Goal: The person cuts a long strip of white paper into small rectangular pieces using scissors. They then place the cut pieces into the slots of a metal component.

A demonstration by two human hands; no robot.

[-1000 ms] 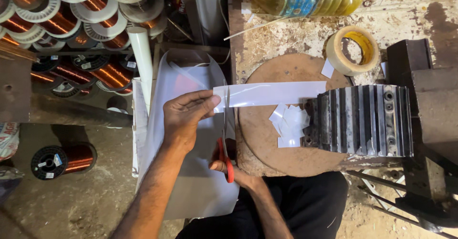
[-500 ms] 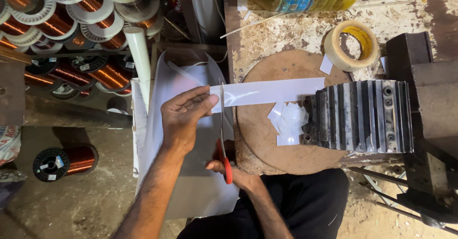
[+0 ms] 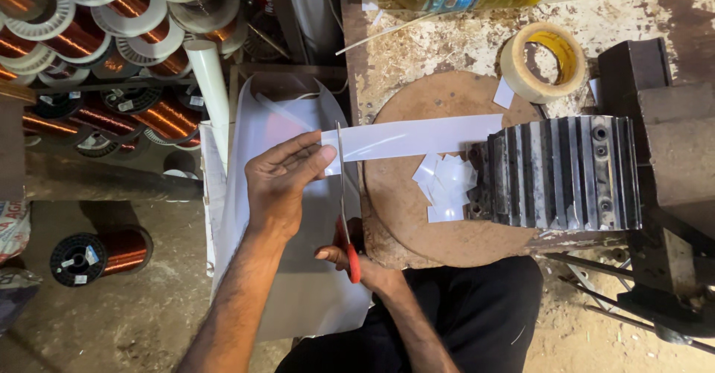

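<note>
Two hands work one glossy white paper strip (image 3: 417, 136): my left hand (image 3: 279, 183) pinches its end flat over the tabletop (image 3: 447, 53) edge, my right hand (image 3: 350, 257) closed on red-handled scissors (image 3: 344, 202) whose thin steel blades straddle it.

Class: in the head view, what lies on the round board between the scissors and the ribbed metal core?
A small heap of cut white paper pieces lies there, close to the ribbed metal core; the board nearer the scissors is bare.
</note>
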